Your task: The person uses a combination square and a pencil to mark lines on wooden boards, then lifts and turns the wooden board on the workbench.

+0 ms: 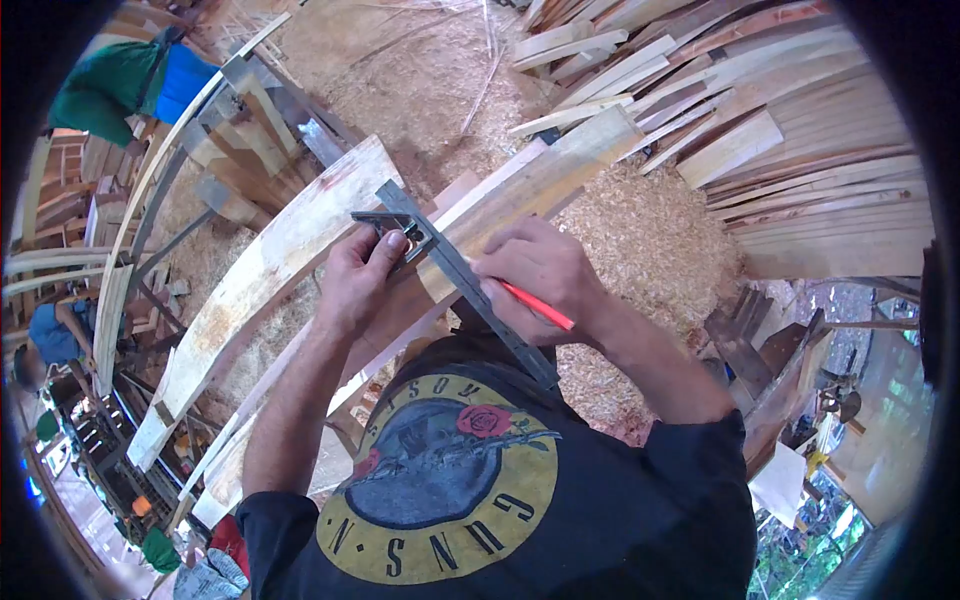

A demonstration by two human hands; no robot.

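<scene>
My left hand (362, 270) is closed on the head of a combination square (470, 285), its thumb pressed on the metal stock. The long blade of the square lies slantwise across a curved wooden plank (420, 290), one end hanging past the plank toward my shirt. In my right hand (545, 270) is a red pencil (538, 306), held in a writing grip beside the blade. The pencil's tip is hidden by my fingers. Left of the square, a wider curved board (285, 235) stretches alongside.
Wood shavings (650, 250) cover the floor. Stacked planks (810, 150) fill the upper right. At upper left, a person in a green shirt (110, 85) bends near a curved wooden frame (150, 180). Another person in blue (60, 330) is at far left.
</scene>
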